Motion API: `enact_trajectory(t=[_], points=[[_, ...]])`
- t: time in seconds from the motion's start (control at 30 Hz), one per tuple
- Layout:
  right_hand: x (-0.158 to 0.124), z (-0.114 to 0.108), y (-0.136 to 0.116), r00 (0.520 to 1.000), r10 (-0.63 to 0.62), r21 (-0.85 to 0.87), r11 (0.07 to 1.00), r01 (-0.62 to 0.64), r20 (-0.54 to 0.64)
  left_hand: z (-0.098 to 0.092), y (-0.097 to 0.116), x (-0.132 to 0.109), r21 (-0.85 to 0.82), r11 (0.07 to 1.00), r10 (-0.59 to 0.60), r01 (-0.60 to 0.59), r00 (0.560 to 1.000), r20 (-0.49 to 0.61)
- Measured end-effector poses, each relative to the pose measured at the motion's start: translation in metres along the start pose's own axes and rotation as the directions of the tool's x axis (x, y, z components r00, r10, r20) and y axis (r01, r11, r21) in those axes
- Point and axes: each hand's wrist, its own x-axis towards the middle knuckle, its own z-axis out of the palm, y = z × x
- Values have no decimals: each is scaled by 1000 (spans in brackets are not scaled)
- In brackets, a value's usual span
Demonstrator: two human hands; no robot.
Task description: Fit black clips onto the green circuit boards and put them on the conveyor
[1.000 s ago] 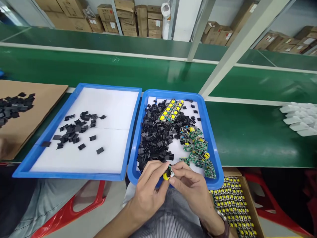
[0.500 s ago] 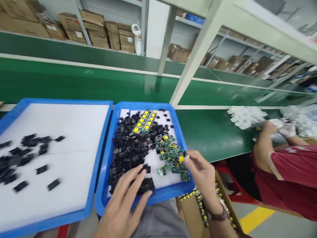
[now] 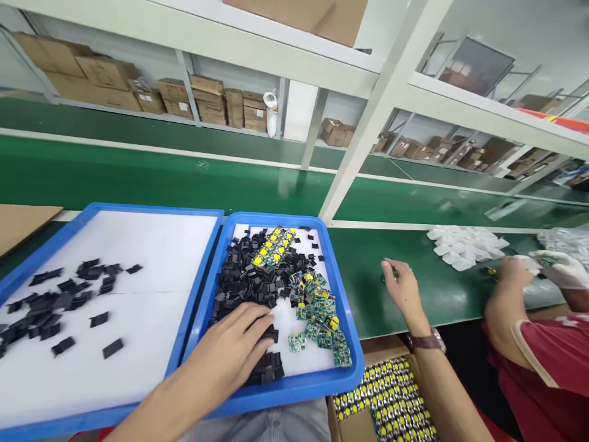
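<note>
My left hand [image 3: 237, 347] rests over the near part of the black plastic pieces [image 3: 248, 273] in the smaller blue tray [image 3: 294, 402]. Its fingers are loosely bent and apart, and it seems to grip nothing. Right of the black pieces lies a pile of small green circuit boards [image 3: 317, 310], one with a yellow part on top. A panel of joined boards with yellow parts [image 3: 275, 245] lies across the black pieces at the back. Beyond the tray's right edge, my right hand [image 3: 401, 288] is over the green bench, fingers pinched around something small and dark, mostly hidden.
A larger blue tray [image 3: 172, 319] with scattered black pieces stands at left. Below right, a cardboard box [image 3: 347, 426] holds rows of yellow-topped boards. A co-worker in a red shirt [image 3: 547, 344] works at right, near white plastic parts [image 3: 467, 245]. A white post [image 3: 354, 159] rises behind the tray.
My right hand has moved from the circuit boards out over the bench to the right. A yellow-topped board now lies on the pile. My left hand stays over the black pieces. The view has shifted.
</note>
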Motion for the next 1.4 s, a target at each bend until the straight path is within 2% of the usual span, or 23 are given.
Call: enact_trajectory(t=[0.07, 0.1, 0.13, 0.17, 0.2, 0.23, 0.27, 0.3, 0.33, 0.4, 0.53, 0.63, 0.73, 0.87, 0.93, 1.03, 1.17, 1.27, 1.4], points=[[-15, 9, -40, 983, -133, 69, 990, 125, 130, 2, -4, 29, 2, 1000, 27, -27, 994, 106], [-26, 13, -62, 953, -210, 116, 975, 188, 218, 6, -6, 45, 5, 999, 36, -37, 987, 160], [-37, 17, -86, 897, -307, 175, 949, 263, 317, 11, -7, 59, 0, 999, 41, -42, 982, 183], [-48, 21, -108, 765, -456, 244, 890, 385, 455, 17, -8, 72, -1, 999, 37, -38, 980, 194], [-58, 24, -128, 630, -551, 290, 831, 475, 548, 23, -8, 82, -3, 1000, 30, -30, 979, 203], [-68, 28, -146, 531, -600, 306, 784, 540, 598, 29, -8, 89, -9, 1000, 25, -24, 977, 212], [-76, 32, -159, 448, -626, 304, 740, 601, 638, 35, -7, 94, -16, 1000, 21, -18, 976, 218], [-84, 37, -169, 399, -632, 279, 705, 652, 664, 39, -7, 96, -18, 1000, 6, -2, 977, 212], [-91, 42, -176, 377, -626, 238, 678, 695, 682, 42, -6, 96, -25, 1000, -8, 13, 979, 205], [-102, 55, -181, 381, -595, 149, 653, 743, 707, 43, -7, 94, -50, 998, -25, 35, 981, 195], [-119, 75, -176, 440, -537, 77, 692, 718, 720, 36, -20, 91, -172, 984, 1, 34, 980, 199], [-124, 81, -173, 475, -515, 76, 731, 679, 713, 27, -32, 91, -286, 957, -8, 50, 989, 147], [-123, 80, -170, 502, -502, 105, 773, 626, 704, 15, -36, 84, -402, 911, -65, 87, 996, 68], [-116, 73, -167, 532, -492, 169, 823, 542, 689, -5, -26, 55, -533, 832, -174, 152, 985, 9], [-113, 69, -164, 583, -487, 235, 859, 455, 651, -12, -15, 33, -586, 790, -222, 181, 975, 1], [-112, 64, -161, 679, -482, 414, 867, 278, 554, -14, 4, -3, -730, 631, -388, 262, 922, -5], [-118, 60, -160, 738, -462, 562, 816, 136, 491, 2, 25, -40, -856, 409, -564, 318, 825, 37], [-123, 60, -162, 770, -431, 619, 783, 61, 470, 15, 35, -51, -939, 221, -613, 265, 786, 77], [-128, 57, -166, 806, -388, 680, 733, -24, 447, 23, 41, -53, -982, -6, -616, 191, 773, 154]])
